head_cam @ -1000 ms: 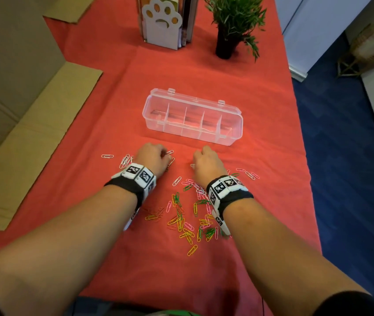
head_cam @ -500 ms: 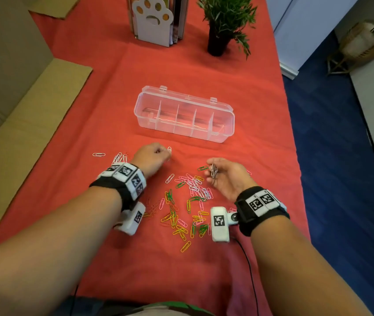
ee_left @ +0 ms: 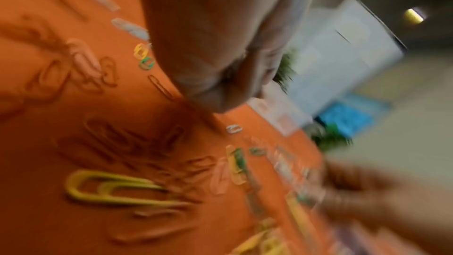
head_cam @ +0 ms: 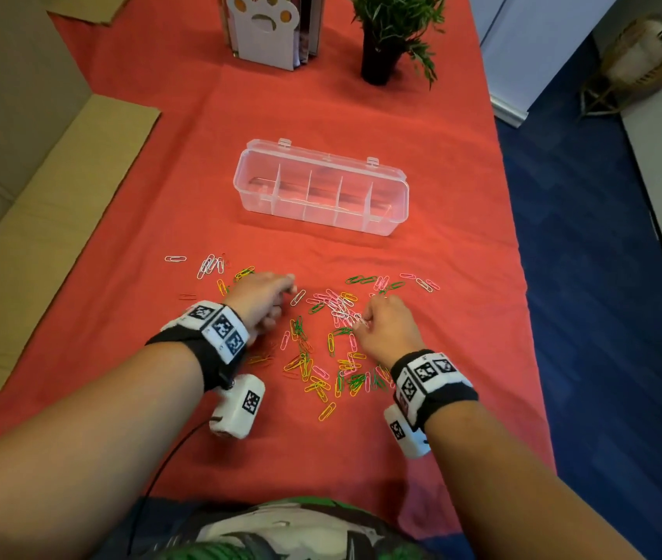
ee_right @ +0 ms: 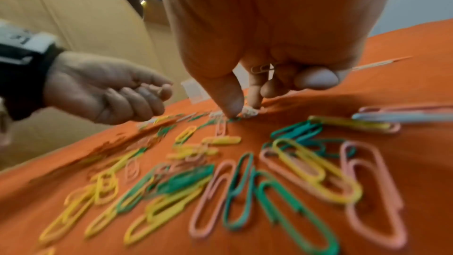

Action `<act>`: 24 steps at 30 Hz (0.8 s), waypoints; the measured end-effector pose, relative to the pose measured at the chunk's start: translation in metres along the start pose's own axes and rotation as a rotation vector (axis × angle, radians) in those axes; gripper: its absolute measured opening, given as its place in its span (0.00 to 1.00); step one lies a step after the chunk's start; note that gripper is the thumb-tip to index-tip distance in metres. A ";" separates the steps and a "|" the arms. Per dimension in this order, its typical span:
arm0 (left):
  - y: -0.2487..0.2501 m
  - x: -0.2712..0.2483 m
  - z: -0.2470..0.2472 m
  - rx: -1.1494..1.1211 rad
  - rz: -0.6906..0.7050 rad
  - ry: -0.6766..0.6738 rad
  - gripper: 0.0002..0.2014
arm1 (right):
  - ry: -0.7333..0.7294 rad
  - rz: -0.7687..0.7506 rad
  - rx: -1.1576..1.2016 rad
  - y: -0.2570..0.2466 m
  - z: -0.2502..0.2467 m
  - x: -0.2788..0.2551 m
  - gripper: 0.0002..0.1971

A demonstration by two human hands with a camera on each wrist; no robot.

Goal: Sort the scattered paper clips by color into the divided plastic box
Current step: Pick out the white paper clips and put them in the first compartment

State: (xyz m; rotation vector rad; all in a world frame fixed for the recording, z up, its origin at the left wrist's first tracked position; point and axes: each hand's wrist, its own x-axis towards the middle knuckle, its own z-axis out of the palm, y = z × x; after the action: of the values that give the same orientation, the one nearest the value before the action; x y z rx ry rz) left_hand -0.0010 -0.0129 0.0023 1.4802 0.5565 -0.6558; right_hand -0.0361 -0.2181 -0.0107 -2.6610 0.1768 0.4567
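The right hand (head_cam: 387, 331) is reaching its thumb and forefinger down onto a small white wire paper clip (ee_right: 250, 112) on the red-covered bench (head_cam: 462, 357), while its curled back fingers are holding another pale clip (ee_right: 262, 68) against the palm. The left hand (head_cam: 262, 303), just to the left of it, is clenching around a few white clips (ee_right: 157, 87).

Risks, as I judge them:
- The clips under the right fingertips are lying tangled with pink ones, so a pinch may be lifting a wrong colour along with the white.
- The stash in either palm may be slipping out as the fingers are opening for the next clip.
- Red clips are blending into the cloth near the left wrist and may be getting missed.

Counts:
- Clear rectangular plastic box with dividers (head_cam: 321, 187): one, lying well beyond both hands, with five compartments. All look empty, though a faint line at the bottom leaves this unsure.
- Hands: two.
- Scattered coloured paper clips (head_cam: 321, 369): several dozen in white, pink, yellow, green and red, spread between and around both hands, too overlapped for an exact count per colour.
- Held clips: number hidden.
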 end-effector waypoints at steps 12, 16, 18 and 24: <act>-0.012 0.010 0.019 1.105 0.509 0.248 0.07 | -0.076 0.210 0.784 0.008 -0.028 0.003 0.12; -0.014 0.011 0.016 0.930 0.435 0.211 0.06 | -0.205 0.360 1.220 0.003 -0.030 0.004 0.07; -0.013 0.008 0.014 0.682 0.320 0.138 0.07 | -0.229 0.373 1.182 -0.004 -0.025 0.006 0.08; -0.002 -0.017 0.000 -0.315 -0.099 -0.037 0.10 | -0.118 0.236 0.634 -0.021 -0.007 0.022 0.09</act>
State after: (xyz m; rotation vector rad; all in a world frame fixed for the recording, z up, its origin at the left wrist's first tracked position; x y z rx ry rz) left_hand -0.0147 -0.0114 0.0127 1.1492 0.6751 -0.6388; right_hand -0.0093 -0.2035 -0.0036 -1.9945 0.5111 0.5248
